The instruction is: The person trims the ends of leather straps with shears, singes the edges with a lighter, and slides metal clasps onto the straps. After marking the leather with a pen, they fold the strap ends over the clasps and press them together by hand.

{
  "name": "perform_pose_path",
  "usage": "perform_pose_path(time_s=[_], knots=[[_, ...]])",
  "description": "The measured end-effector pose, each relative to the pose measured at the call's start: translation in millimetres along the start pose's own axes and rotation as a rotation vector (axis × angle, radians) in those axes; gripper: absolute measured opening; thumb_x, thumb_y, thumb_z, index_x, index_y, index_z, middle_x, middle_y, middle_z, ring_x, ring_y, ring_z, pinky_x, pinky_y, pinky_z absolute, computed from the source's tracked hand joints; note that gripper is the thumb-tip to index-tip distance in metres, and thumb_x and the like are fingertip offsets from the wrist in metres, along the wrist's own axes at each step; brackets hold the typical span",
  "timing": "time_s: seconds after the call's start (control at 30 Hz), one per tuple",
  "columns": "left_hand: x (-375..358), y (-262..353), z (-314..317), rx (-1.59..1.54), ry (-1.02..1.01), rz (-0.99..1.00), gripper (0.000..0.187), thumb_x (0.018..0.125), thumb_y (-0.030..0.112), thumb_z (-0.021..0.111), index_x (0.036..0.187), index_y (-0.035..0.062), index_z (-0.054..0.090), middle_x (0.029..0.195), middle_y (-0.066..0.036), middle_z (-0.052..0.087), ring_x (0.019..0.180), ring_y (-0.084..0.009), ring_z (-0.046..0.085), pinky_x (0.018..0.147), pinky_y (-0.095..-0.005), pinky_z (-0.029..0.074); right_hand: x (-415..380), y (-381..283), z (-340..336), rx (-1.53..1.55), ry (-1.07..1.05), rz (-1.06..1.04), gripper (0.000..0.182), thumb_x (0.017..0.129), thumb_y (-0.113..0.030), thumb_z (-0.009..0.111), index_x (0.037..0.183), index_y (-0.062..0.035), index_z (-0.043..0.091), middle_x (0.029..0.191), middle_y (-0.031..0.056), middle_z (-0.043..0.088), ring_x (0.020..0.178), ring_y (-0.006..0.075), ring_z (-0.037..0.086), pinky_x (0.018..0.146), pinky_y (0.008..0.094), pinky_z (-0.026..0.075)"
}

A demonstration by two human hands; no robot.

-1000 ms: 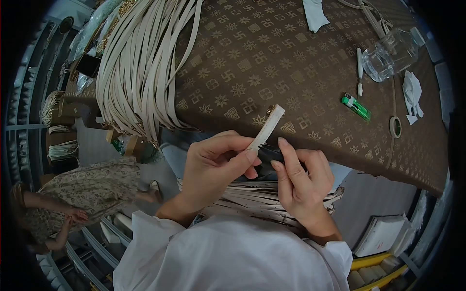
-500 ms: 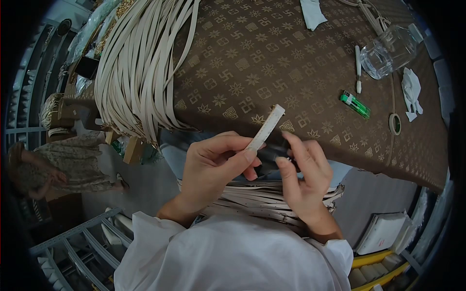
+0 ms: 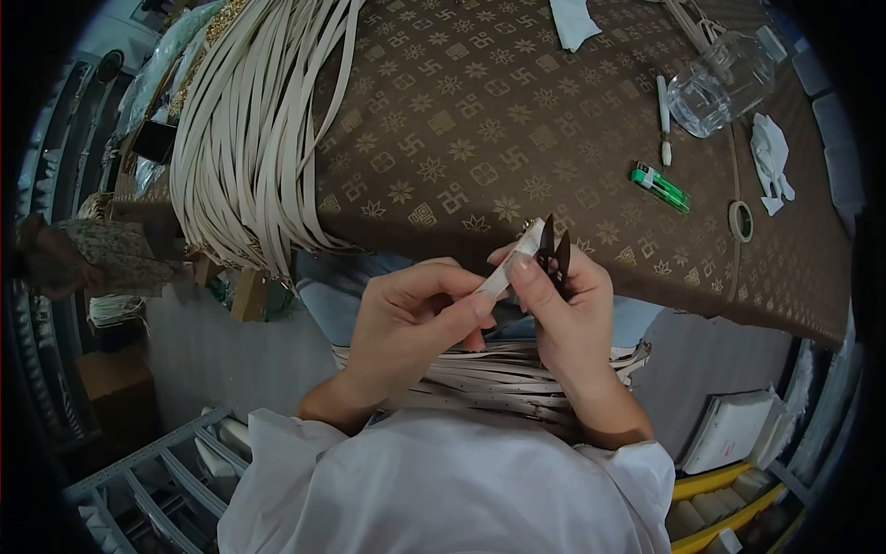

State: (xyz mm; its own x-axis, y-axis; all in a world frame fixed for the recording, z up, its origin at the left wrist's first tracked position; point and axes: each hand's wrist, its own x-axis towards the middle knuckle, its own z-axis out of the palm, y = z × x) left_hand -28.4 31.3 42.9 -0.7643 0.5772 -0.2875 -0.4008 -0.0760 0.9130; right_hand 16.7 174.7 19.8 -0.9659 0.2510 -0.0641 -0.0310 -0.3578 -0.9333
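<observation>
Between thumb and fingers, my left hand (image 3: 406, 319) pinches a narrow off-white strap (image 3: 499, 280), its end tilted up and to the right. A bit of metal shows at the strap's tip. My right hand (image 3: 577, 309) has its thumb pressed on the strap near that end. Small dark scissors (image 3: 556, 254) are also held in my right hand, blades pointing up beside the strap tip; their handles are hidden by the fingers. Across my lap lie several similar straps (image 3: 461, 383).
A thick bundle of pale straps (image 3: 254, 129) hangs over the edge of the brown patterned tablecloth (image 3: 415, 120). To the right are a green cutter (image 3: 661, 187), a white pen (image 3: 664, 120), a transparent bottle (image 3: 720, 88) and a tape roll (image 3: 741, 222). At far left stands another person (image 3: 101, 254).
My right hand has moved left and up to the strap, its thumb now on it. The scissors, a dark blur before, now show blades pointing up. The other person has shifted left.
</observation>
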Motion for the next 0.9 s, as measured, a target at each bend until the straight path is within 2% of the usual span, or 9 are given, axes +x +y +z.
perform_pose_path(time_s=[0.13, 0.2, 0.23, 0.3, 0.33, 0.4, 0.5, 0.63, 0.9], knots=[[6.7, -3.7, -7.5, -0.004, -0.045, -0.043, 0.012, 0.084, 0.009, 0.052, 0.084, -0.0023, 0.058, 0.070, -0.003, 0.054, 0.055, -0.0060, 0.048, 0.047, -0.0185, 0.039, 0.6, -5.9, -0.7, 0.143, -0.025, 0.082, 0.017, 0.083, -0.014, 0.056, 0.089, 0.0014, 0.059, 0.079, 0.0024, 0.058, 0.062, 0.0026, 0.044, 0.056, 0.0175, 0.037], [13.9, -6.1, -17.8, -0.427, -0.323, -0.238, 0.020, 0.087, 0.017, 0.048, 0.084, -0.0005, 0.056, 0.066, -0.002, 0.052, 0.051, -0.0060, 0.045, 0.043, -0.0192, 0.033, 1.1, -6.2, 2.8, 0.159, 0.001, 0.083, 0.017, 0.083, -0.015, 0.056, 0.089, 0.0008, 0.058, 0.081, 0.0046, 0.058, 0.058, 0.0037, 0.041, 0.053, 0.0180, 0.034], [16.6, -9.1, -19.6, -0.425, -0.326, -0.232, 0.020, 0.087, 0.017, 0.048, 0.084, -0.0005, 0.056, 0.066, -0.002, 0.052, 0.051, -0.0060, 0.045, 0.043, -0.0192, 0.033, 1.8, -4.5, 3.2, 0.166, -0.024, 0.030, 0.016, 0.083, -0.013, 0.055, 0.089, 0.0022, 0.057, 0.075, 0.0037, 0.058, 0.060, 0.0036, 0.046, 0.054, 0.0185, 0.037], [21.5, -12.9, -21.1, -0.715, -0.485, -0.532, 0.025, 0.089, 0.023, 0.045, 0.084, -0.0001, 0.055, 0.066, -0.002, 0.052, 0.052, -0.0068, 0.045, 0.044, -0.0192, 0.032, 3.1, -5.4, 2.5, 0.170, -0.049, -0.033, 0.015, 0.084, -0.011, 0.055, 0.089, 0.0036, 0.057, 0.069, 0.0028, 0.058, 0.062, 0.0036, 0.050, 0.054, 0.0189, 0.040], [21.4, -11.8, -17.1, -0.709, -0.493, -0.528, 0.025, 0.089, 0.023, 0.045, 0.084, -0.0001, 0.055, 0.066, -0.002, 0.052, 0.052, -0.0068, 0.045, 0.044, -0.0192, 0.032, 3.3, -6.3, 0.4, 0.098, -0.028, -0.021, 0.014, 0.084, -0.010, 0.055, 0.088, 0.0034, 0.056, 0.067, 0.0031, 0.057, 0.059, 0.0041, 0.050, 0.053, 0.0189, 0.040], [16.5, -7.0, -4.0, -0.176, -0.279, -0.286, 0.026, 0.089, 0.022, 0.045, 0.091, -0.0014, 0.055, 0.069, -0.003, 0.053, 0.056, -0.0075, 0.047, 0.049, -0.0190, 0.037, 4.0, -9.6, -0.5, 0.024, 0.002, -0.005, 0.012, 0.084, -0.009, 0.055, 0.086, 0.0032, 0.055, 0.064, 0.0035, 0.057, 0.055, 0.0045, 0.050, 0.051, 0.0189, 0.039], [11.3, -6.4, 4.3, -0.008, -0.191, -0.081, 0.027, 0.090, 0.019, 0.042, 0.098, -0.0028, 0.055, 0.073, -0.004, 0.055, 0.061, -0.0084, 0.051, 0.056, -0.0195, 0.042, 6.0, -11.6, 0.5, 0.182, 0.055, 0.073, 0.013, 0.083, -0.010, 0.057, 0.078, 0.0019, 0.055, 0.060, 0.0020, 0.056, 0.052, 0.0040, 0.048, 0.049, 0.0189, 0.039], [8.2, -5.1, 1.3, 0.002, -0.218, -0.078, 0.025, 0.090, 0.015, 0.041, 0.102, -0.0032, 0.054, 0.076, -0.006, 0.056, 0.065, -0.0093, 0.054, 0.061, -0.0203, 0.045, 6.3, -6.9, -0.9, 0.079, 0.117, 0.084, 0.019, 0.081, -0.015, 0.060, 0.071, 0.0005, 0.056, 0.059, 0.0003, 0.055, 0.053, 0.0027, 0.046, 0.048, 0.0182, 0.036], [11.8, -4.3, -3.7, 0.114, -0.215, -0.119, 0.019, 0.087, 0.009, 0.046, 0.097, -0.0029, 0.057, 0.072, -0.005, 0.057, 0.058, -0.0075, 0.053, 0.053, -0.0188, 0.044, 0.9, -4.9, -0.3, 0.033, 0.109, 0.064, 0.020, 0.080, -0.016, 0.062, 0.068, -0.0011, 0.057, 0.061, -0.0012, 0.054, 0.056, 0.0015, 0.044, 0.049, 0.0171, 0.034]])
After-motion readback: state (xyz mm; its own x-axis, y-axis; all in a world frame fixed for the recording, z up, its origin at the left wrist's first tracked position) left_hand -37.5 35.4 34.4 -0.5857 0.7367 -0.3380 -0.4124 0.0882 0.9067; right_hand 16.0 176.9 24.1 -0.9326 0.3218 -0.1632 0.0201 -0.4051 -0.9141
